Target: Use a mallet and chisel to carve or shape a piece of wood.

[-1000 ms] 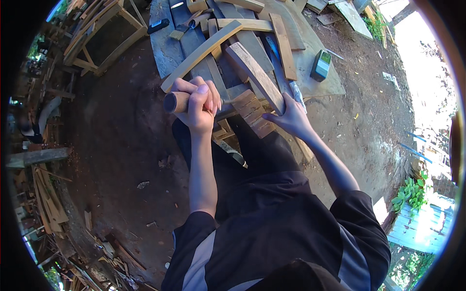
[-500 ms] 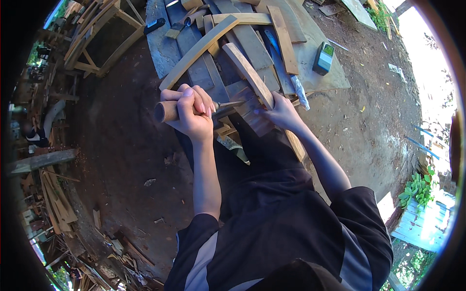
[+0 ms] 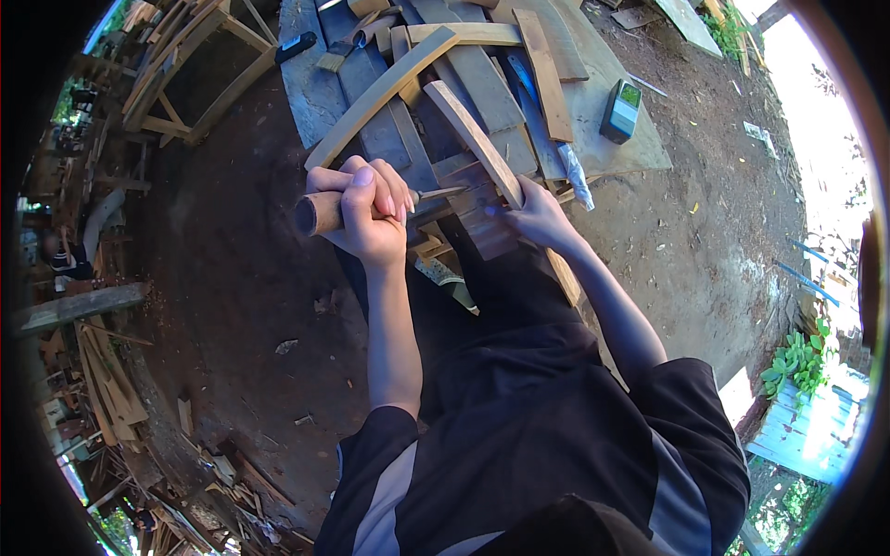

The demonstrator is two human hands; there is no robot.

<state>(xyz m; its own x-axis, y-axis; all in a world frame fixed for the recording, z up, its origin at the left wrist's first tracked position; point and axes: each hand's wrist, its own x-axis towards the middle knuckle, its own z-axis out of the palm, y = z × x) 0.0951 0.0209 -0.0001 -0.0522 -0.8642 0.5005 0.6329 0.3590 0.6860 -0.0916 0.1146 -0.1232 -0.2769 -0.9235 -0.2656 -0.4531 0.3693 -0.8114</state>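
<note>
My left hand (image 3: 366,204) is closed around the thick wooden handle (image 3: 320,213) of a tool with a narrow, tapering metal blade (image 3: 443,193). The blade points right, toward a curved wooden strip (image 3: 477,139). My right hand (image 3: 538,218) grips that strip, which slants from the bench down past my right thigh. Below the blade, near my right fingers, is a flat brownish piece (image 3: 489,227), smeared and hard to make out. Whether the blade touches the strip I cannot tell.
Boards and curved wooden strips (image 3: 385,93) lie across the bench (image 3: 640,153) ahead. A green-and-black box-shaped device (image 3: 621,111) stands at its right. A brush (image 3: 332,61) lies far left. Wooden frames (image 3: 199,83) and scrap wood (image 3: 102,380) fill the left side.
The tool's blade and the smeared brownish piece have shifted slightly. Both hands keep nearly the same places and grips.
</note>
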